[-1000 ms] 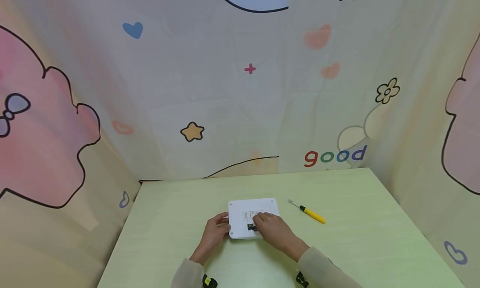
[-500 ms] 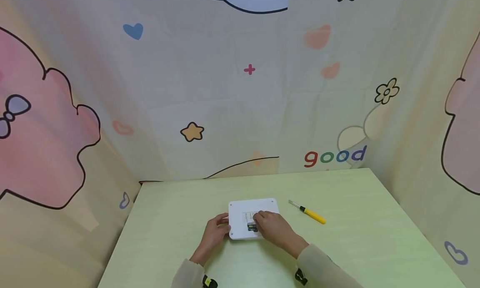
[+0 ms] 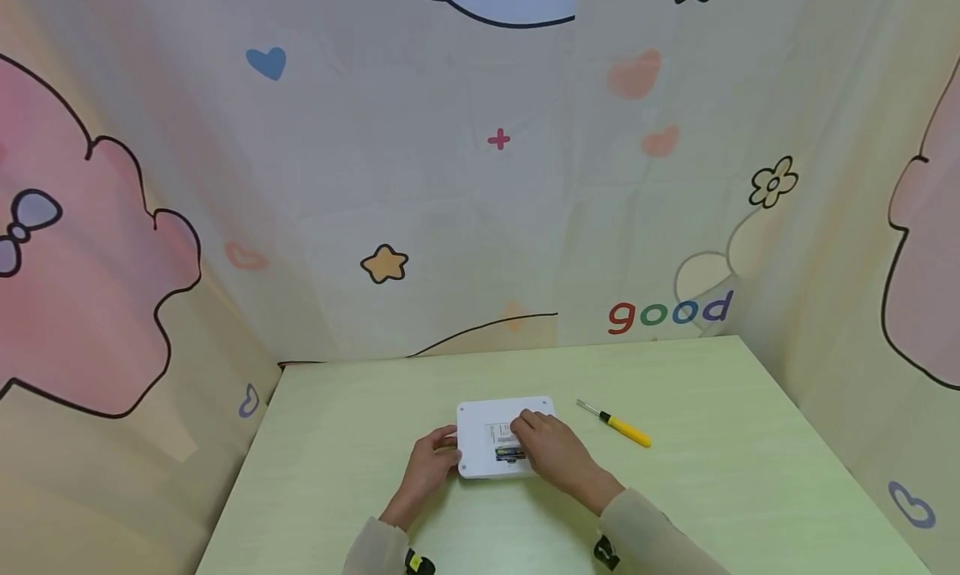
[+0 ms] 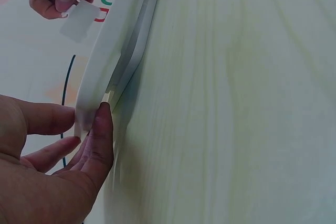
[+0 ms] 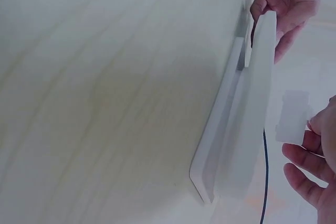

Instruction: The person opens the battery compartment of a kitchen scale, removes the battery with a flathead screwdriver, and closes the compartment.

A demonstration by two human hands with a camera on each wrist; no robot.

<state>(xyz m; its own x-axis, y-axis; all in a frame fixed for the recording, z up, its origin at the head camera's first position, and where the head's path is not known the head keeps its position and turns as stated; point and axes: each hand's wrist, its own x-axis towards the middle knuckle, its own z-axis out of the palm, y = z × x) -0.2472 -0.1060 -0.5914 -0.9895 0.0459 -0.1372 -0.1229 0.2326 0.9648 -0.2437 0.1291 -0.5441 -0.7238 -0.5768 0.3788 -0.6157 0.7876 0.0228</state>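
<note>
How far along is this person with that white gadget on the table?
The white device lies face down with batteries exposed. The right hand pinches a small white cover clear of it; the left hand steadies its edge. The screwdriver lies untouched.

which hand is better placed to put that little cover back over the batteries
Probably the right hand: it already pinches the small white cover above the white device, while the left hand grips its edge.

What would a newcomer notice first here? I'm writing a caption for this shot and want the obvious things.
First, the white flat device lying at the middle of the pale green table, its open battery slot showing. The left hand steadies its left edge, while the right hand holds a small white cover just above it. A yellow-handled screwdriver lies to the right.
</note>
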